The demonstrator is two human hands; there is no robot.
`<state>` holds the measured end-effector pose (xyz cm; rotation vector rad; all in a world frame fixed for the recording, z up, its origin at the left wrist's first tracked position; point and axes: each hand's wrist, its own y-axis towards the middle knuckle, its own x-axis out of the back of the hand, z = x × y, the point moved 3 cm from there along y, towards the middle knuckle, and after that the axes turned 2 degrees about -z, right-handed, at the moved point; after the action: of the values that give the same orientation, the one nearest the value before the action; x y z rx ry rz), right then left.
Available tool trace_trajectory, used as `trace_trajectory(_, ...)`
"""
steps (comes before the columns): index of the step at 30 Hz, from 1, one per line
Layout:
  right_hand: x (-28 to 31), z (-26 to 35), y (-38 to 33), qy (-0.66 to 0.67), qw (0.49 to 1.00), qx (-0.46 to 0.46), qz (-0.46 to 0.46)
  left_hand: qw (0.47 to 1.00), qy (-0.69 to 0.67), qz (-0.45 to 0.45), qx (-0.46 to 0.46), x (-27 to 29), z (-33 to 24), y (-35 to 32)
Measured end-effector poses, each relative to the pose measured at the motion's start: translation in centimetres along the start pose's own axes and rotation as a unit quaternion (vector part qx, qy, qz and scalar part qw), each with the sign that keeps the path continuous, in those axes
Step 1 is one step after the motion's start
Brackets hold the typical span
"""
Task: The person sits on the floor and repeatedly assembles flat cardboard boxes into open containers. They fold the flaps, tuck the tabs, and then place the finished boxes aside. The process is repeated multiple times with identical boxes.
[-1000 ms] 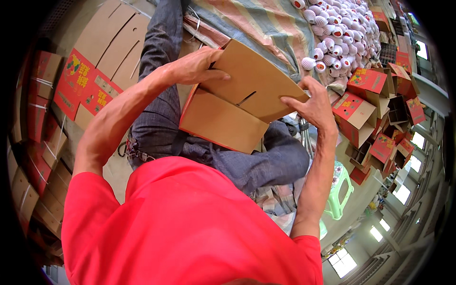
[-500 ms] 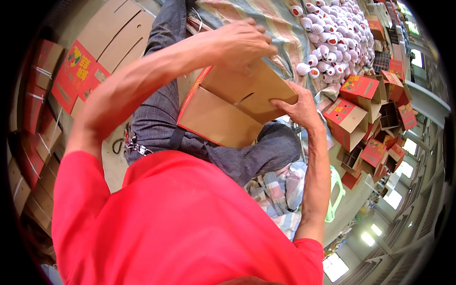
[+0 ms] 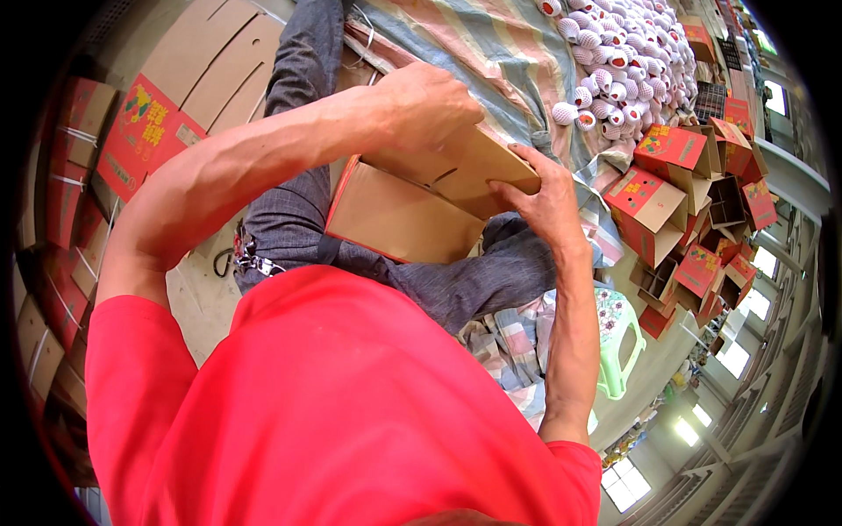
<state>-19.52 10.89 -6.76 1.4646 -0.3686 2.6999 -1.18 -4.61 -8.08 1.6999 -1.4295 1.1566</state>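
Note:
A brown cardboard box (image 3: 405, 215) with red outer edges lies across my lap, its plain inner side up and a slit near the middle of its panels. My right hand (image 3: 545, 195) grips the box's right corner, thumb on the near face and fingers over the far edge. My left hand (image 3: 427, 103) is curled into a fist at the far side of the box, against the upper panel. Its fingertips are hidden, so I cannot make out whether anything is in them. My legs (image 3: 438, 285) in dark grey trousers are under the box.
Flattened cardboard (image 3: 210, 57) lies on the left beside strapped red-and-brown carton bundles (image 3: 74, 197). A striped tarp (image 3: 491, 44) spreads ahead, with many fruits in foam nets (image 3: 614, 66) on it. Open red cartons (image 3: 653, 206) pile up at the right, near a green plastic stool (image 3: 621, 342).
My left hand has come down and left onto the box's far panel, its fingers now curled. My right hand keeps its corner hold. The view has shifted slightly.

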Motion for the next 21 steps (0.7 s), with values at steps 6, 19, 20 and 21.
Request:
trace_trajectory(6,-0.6,1.2,-1.4,-0.024,0.999,0.023,-0.037,0.996,0.004,-0.085,-0.008,-0.4,-1.0,-2.5)
trace_trajectory(19,-3.5,2.9,-3.9,-0.095,0.989,0.05,-0.099,0.988,0.076,-0.131,0.025,-3.1,-2.9,-5.9)
trace_trajectory(20,-3.9,2.8,-4.0,-0.105,0.988,0.047,-0.104,0.987,0.095,-0.126,0.02,-3.7,-2.9,-6.1)
trace_trajectory(21,-4.9,1.7,-4.3,-0.099,0.994,0.016,-0.042,0.986,0.114,-0.12,0.014,-4.6,-2.9,-6.3)
